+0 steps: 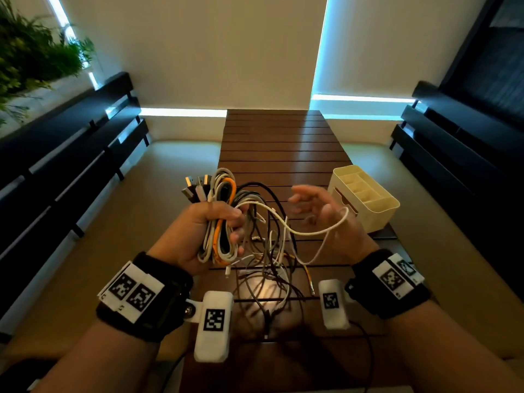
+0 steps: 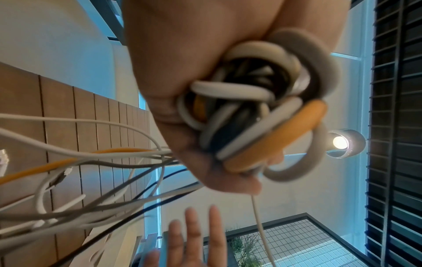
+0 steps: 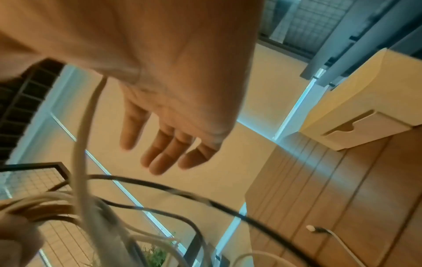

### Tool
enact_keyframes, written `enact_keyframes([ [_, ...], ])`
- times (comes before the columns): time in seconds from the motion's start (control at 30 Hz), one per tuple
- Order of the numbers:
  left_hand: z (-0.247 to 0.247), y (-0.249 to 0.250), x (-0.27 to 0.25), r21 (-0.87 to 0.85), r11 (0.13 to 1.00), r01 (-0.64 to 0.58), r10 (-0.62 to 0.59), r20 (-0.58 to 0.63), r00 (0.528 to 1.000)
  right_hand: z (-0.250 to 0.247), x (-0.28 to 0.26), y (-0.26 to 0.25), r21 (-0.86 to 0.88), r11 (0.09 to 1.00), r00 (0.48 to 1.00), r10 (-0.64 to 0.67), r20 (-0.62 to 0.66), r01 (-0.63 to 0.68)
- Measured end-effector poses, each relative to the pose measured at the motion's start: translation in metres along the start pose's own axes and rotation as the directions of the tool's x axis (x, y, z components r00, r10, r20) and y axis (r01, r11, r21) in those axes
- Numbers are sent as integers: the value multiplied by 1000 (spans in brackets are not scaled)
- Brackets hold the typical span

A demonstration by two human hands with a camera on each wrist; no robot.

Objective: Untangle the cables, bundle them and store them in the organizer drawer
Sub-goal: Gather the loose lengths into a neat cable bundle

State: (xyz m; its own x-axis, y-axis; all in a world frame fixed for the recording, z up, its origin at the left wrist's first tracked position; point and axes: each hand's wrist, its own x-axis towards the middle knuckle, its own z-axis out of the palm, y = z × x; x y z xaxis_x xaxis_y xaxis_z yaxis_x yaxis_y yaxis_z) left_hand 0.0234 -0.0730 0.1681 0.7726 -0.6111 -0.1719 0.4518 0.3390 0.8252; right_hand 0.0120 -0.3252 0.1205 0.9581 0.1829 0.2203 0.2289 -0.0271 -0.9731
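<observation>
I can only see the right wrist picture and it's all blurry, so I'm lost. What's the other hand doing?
Observer: The left hand grips a coiled cable bundle. One of the loops is orange.
Operator: Are the plugs tucked inside?
Observer: No, several plugs stick out of the top of the fist.
Operator: I only see the side of the box. What's on top?
Observer: The top of the organizer is split into several open compartments.
</observation>
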Motion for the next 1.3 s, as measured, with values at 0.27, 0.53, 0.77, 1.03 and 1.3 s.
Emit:
enact_keyframes([
  [0.27, -11, 7, -2, -8, 998, -57, 57, -57, 997, -15, -5, 8, -391, 916, 991, 45, -125, -91],
  [0.53, -11, -1, -1, 40, 998, -49, 51, -57, 997, 14, -6, 9, -432, 901, 998, 60, 23, -44],
  [0.77, 1, -6, -1, 20, 1000, 7, -7, 5, 1000, 32, 1, -3, -49, 965, 967, 257, 0, -256],
  [1.03, 0, -7, -4, -3, 1000, 20, -20, 21, 1000, 30, 2, 7, -393, 894, 975, 217, -39, -214],
  [1.3, -4, -2, -12, -17, 1000, -4, 3, -30, 1000, -41, -6, 77, -370, 563, 671, 573, -471, -739],
])
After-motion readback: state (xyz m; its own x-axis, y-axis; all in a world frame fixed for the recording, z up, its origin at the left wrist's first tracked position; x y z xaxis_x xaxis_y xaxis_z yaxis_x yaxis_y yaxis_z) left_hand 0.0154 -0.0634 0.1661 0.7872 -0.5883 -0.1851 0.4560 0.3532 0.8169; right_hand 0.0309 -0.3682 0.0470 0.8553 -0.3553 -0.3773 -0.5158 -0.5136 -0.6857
